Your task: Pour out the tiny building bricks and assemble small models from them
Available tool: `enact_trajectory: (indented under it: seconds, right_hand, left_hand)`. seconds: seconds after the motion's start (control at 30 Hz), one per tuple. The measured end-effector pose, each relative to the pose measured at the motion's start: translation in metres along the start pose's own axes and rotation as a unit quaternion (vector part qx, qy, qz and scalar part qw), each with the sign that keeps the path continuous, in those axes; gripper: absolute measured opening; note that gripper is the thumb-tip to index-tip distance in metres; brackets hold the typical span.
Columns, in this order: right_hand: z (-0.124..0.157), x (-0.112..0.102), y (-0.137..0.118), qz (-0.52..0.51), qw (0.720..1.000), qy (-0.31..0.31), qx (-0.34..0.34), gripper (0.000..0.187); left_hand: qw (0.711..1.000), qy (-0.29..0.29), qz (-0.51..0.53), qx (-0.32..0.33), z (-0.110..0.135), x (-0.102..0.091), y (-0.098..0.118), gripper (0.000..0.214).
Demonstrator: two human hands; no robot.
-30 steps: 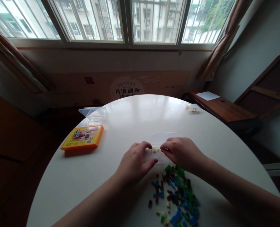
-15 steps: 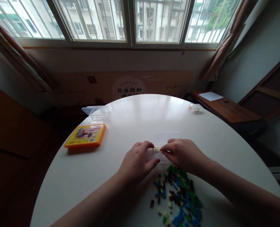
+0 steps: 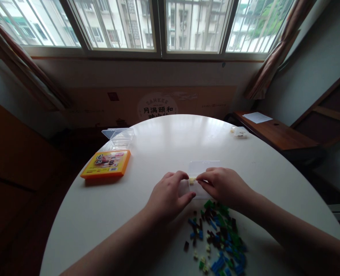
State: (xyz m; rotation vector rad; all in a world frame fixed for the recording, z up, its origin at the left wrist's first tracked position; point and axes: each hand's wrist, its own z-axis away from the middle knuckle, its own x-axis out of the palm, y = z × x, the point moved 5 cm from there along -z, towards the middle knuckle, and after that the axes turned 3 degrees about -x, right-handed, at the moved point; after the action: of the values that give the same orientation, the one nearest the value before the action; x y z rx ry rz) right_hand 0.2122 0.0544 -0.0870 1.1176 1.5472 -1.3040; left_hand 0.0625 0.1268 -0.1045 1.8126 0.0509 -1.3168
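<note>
Small pale-yellow building bricks (image 3: 192, 180) sit in a short row on a clear plastic plate (image 3: 204, 165), between my two hands. Around the plate's left side, my left hand (image 3: 170, 195) is open, its forefinger close to the bricks and its thumb apart, lower down. From the right, my right hand (image 3: 220, 184) pinches with thumb and forefinger at the row's right end, on what looks like a small yellow brick mostly hidden by the fingertips. Just nearer to me lies a loose pile of blue, green, brown and yellow bricks (image 3: 221, 234).
On the round white table (image 3: 158, 149), an orange-yellow box (image 3: 107, 164) lies at the left, with a clear plastic case (image 3: 121, 138) behind it. A small clear bag (image 3: 239, 132) rests near the far right edge. Beyond stands a wooden desk (image 3: 290, 134) with paper.
The view has shifted slightly. My right fingertips have come up against the yellow bricks, and the gap seen there before has closed. My left hand keeps its place at the plate.
</note>
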Motion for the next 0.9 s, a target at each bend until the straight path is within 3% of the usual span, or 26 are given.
enact_trajectory:
  seconds: [0.9]
  right_hand:
    - [0.0002, 0.0021, -0.0013, 0.028, 1.000, -0.004, -0.002, 0.022]
  left_hand:
    - [1.000, 0.002, -0.002, 0.000, 0.0003, 0.0002, -0.0008, 0.032]
